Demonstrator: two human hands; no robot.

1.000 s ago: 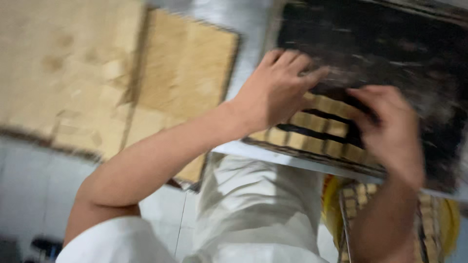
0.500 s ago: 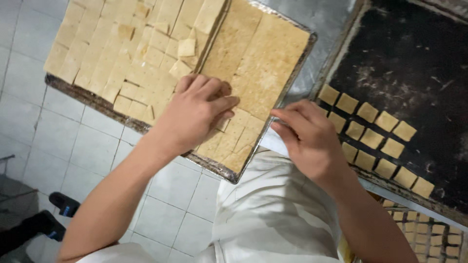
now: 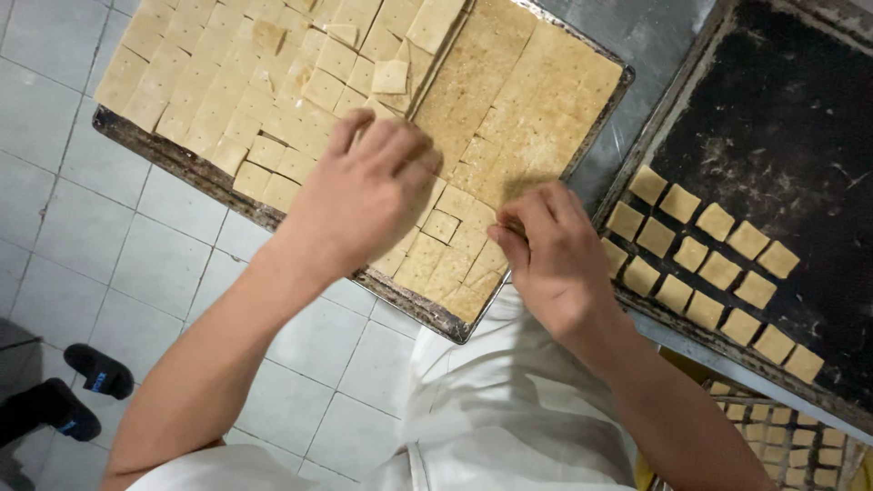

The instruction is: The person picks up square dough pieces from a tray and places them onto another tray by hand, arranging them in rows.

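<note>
I wear white clothes (image 3: 509,427): a white top with short sleeves that end above my elbows, and a white front part, maybe an apron, with soft folds in the cloth. My forearms are bare. My left hand (image 3: 364,195) and my right hand (image 3: 550,250) are bare too, with no gloves, no ring and no watch. My fingernails are short.

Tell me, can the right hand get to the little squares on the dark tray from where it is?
Probably yes. The right hand is at the near corner of the full tray, and the dark tray with its rows of small squares lies just beside it, with nothing between them.
</note>
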